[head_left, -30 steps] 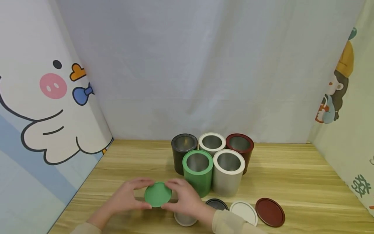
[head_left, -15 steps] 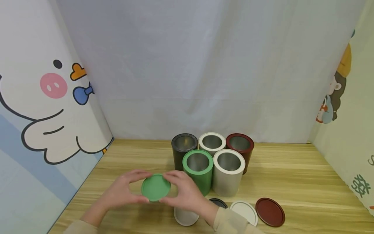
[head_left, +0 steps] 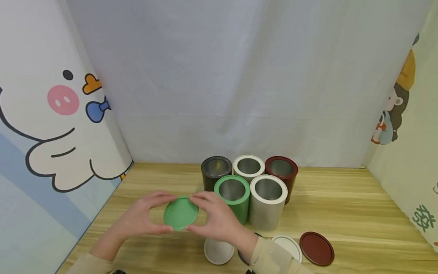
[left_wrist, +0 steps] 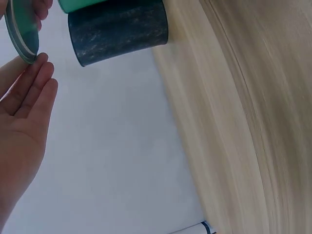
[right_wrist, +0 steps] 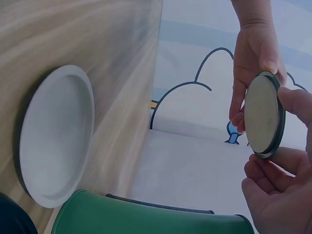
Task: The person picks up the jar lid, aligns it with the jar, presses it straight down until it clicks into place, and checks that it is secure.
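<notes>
Both hands hold a round green lid point(head_left: 181, 213) up above the table, its green face tilted toward the head camera. The left hand point(head_left: 142, 215) pinches its left edge between thumb and fingers. On the opposite edge, the right hand point(head_left: 217, 217) grips it the same way. In the right wrist view the lid's pale metallic underside point(right_wrist: 262, 114) shows. Just behind the right hand stands an open green can point(head_left: 236, 207), partly covered by that hand. A white lid point(head_left: 219, 251) lies on the table below the right wrist.
Beside the green can is an open off-white can point(head_left: 266, 211). Behind them stand a black can point(head_left: 216, 173), a white can point(head_left: 248, 166) and a dark red can point(head_left: 287, 175). A dark red lid point(head_left: 316, 248) and a cream lid point(head_left: 289, 246) lie at front right; a black lid is mostly hidden.
Both hands have raised the green lid and shifted it slightly left and farther from the front edge. The cans and the lids on the table have stayed put.
</notes>
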`<action>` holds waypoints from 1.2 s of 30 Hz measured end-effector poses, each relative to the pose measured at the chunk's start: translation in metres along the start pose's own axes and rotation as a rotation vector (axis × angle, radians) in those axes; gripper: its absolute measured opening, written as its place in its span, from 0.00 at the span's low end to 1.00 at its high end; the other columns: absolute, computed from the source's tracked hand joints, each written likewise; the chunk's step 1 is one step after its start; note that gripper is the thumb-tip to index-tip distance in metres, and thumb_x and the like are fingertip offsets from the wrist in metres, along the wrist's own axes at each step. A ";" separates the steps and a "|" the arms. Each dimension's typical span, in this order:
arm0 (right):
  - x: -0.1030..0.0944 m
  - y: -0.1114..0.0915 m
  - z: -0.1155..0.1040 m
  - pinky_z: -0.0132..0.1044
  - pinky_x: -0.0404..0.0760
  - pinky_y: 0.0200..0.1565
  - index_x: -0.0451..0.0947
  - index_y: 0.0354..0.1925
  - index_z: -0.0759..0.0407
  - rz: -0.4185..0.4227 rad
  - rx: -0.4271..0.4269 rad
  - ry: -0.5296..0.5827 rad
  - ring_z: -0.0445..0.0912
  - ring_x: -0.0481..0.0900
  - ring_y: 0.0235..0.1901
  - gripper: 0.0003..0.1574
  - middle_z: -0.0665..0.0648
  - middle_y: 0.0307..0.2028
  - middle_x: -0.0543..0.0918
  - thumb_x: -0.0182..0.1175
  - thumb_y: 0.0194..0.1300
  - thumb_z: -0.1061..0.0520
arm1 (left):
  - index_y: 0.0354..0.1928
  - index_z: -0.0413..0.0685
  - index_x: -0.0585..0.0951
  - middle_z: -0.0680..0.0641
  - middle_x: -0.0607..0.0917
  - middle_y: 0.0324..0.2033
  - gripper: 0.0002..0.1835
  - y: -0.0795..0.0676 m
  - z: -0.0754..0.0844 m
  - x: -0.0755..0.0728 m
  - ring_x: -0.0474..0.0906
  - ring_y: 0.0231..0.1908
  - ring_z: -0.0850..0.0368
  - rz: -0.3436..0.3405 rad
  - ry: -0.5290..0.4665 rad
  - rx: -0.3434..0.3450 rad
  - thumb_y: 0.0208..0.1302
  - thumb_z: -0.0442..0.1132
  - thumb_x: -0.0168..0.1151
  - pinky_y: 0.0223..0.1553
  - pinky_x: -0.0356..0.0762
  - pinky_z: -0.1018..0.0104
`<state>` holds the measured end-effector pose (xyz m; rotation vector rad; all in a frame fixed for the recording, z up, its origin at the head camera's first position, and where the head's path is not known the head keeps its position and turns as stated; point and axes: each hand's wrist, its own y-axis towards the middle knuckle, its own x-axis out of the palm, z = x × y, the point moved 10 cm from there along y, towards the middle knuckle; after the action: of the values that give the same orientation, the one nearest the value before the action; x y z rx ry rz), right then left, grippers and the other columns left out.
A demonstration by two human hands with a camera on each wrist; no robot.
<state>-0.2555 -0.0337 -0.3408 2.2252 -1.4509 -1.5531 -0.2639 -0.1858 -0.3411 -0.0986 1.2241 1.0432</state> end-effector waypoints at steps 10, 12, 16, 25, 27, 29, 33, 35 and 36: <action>-0.012 -0.001 0.004 0.42 0.73 0.60 0.78 0.60 0.64 0.023 -0.003 -0.008 0.51 0.74 0.59 0.41 0.57 0.57 0.79 0.78 0.49 0.50 | 0.57 0.45 0.83 0.52 0.82 0.53 0.38 0.008 0.005 0.005 0.78 0.54 0.52 0.032 0.010 0.034 0.39 0.49 0.83 0.51 0.80 0.48; -0.016 -0.002 0.005 0.42 0.74 0.60 0.78 0.60 0.64 0.029 -0.001 -0.010 0.52 0.74 0.58 0.41 0.57 0.57 0.79 0.78 0.49 0.50 | 0.57 0.46 0.83 0.53 0.81 0.54 0.38 0.012 0.007 0.006 0.78 0.54 0.53 0.029 -0.004 0.028 0.40 0.50 0.83 0.51 0.79 0.48; -0.024 -0.005 0.009 0.43 0.74 0.59 0.79 0.60 0.63 0.032 0.005 -0.015 0.51 0.74 0.57 0.40 0.56 0.57 0.79 0.77 0.51 0.49 | 0.58 0.47 0.82 0.53 0.81 0.54 0.37 0.019 0.010 0.010 0.78 0.54 0.53 0.024 -0.016 0.021 0.43 0.53 0.81 0.51 0.80 0.48; -0.041 -0.012 0.019 0.45 0.74 0.59 0.79 0.60 0.62 0.033 0.032 -0.022 0.53 0.74 0.59 0.40 0.56 0.58 0.79 0.77 0.51 0.49 | 0.57 0.45 0.83 0.49 0.83 0.54 0.35 0.035 0.020 0.018 0.78 0.55 0.49 0.052 -0.039 0.078 0.47 0.55 0.78 0.52 0.79 0.47; -0.044 -0.014 0.023 0.46 0.75 0.59 0.79 0.60 0.62 0.032 0.045 -0.019 0.53 0.73 0.59 0.40 0.56 0.58 0.79 0.76 0.51 0.49 | 0.56 0.45 0.83 0.48 0.83 0.53 0.35 0.040 0.022 0.020 0.78 0.55 0.49 0.052 -0.041 0.087 0.47 0.55 0.78 0.52 0.79 0.47; -0.047 -0.016 0.027 0.46 0.75 0.59 0.78 0.61 0.62 0.033 0.055 -0.013 0.53 0.73 0.60 0.40 0.56 0.58 0.78 0.76 0.52 0.49 | 0.56 0.45 0.83 0.48 0.83 0.53 0.35 0.044 0.023 0.023 0.78 0.55 0.49 0.050 -0.042 0.093 0.47 0.55 0.78 0.52 0.79 0.48; -0.054 -0.019 0.033 0.46 0.75 0.58 0.78 0.61 0.62 0.043 0.055 0.001 0.52 0.73 0.60 0.40 0.56 0.58 0.78 0.76 0.51 0.50 | 0.55 0.44 0.84 0.48 0.84 0.52 0.35 0.053 0.028 0.027 0.78 0.54 0.50 0.053 -0.050 0.116 0.46 0.55 0.78 0.54 0.78 0.50; -0.057 -0.020 0.036 0.46 0.76 0.57 0.79 0.60 0.62 0.050 0.046 0.006 0.52 0.74 0.59 0.39 0.56 0.58 0.78 0.76 0.51 0.51 | 0.55 0.43 0.84 0.48 0.84 0.52 0.36 0.057 0.031 0.028 0.78 0.55 0.49 0.059 -0.051 0.131 0.45 0.55 0.79 0.54 0.78 0.50; -0.058 -0.021 0.037 0.45 0.77 0.56 0.79 0.60 0.62 0.053 0.044 0.008 0.52 0.74 0.59 0.39 0.56 0.58 0.78 0.76 0.51 0.51 | 0.55 0.43 0.84 0.47 0.84 0.52 0.36 0.058 0.032 0.029 0.78 0.55 0.49 0.062 -0.051 0.137 0.45 0.55 0.79 0.54 0.78 0.50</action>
<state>-0.2727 0.0353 -0.3291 2.1950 -1.5437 -1.5094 -0.2824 -0.1170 -0.3254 0.0715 1.2547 1.0063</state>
